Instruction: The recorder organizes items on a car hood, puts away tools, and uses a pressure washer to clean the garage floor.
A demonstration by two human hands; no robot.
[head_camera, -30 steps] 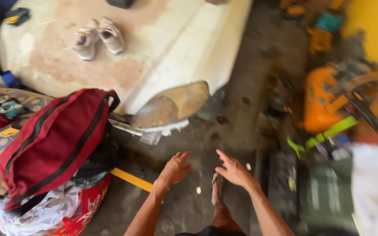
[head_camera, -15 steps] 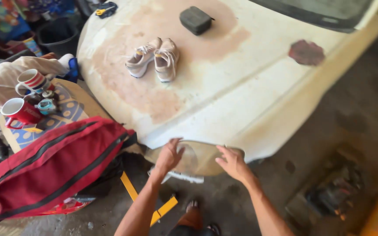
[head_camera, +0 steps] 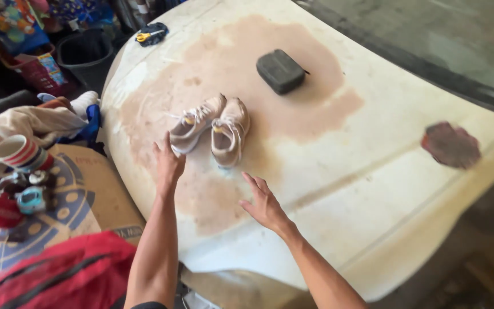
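Head camera showed us the pair of pale sneakers (head_camera: 215,127) lying side by side on the rusty, cream-coloured car hood (head_camera: 338,189). We saw the left hand (head_camera: 168,163) reaching just beside the nearer shoe's toe, fingers spread and holding nothing. We saw the right hand (head_camera: 264,203) hovering over the hood, short of the sneakers, also spread wide and empty. Beyond the sneakers lay a dark zipped case (head_camera: 281,71); off to their left stood a striped mug (head_camera: 15,154).

Pale worn sneakers (head_camera: 215,127) side by side on hood (head_camera: 338,171)
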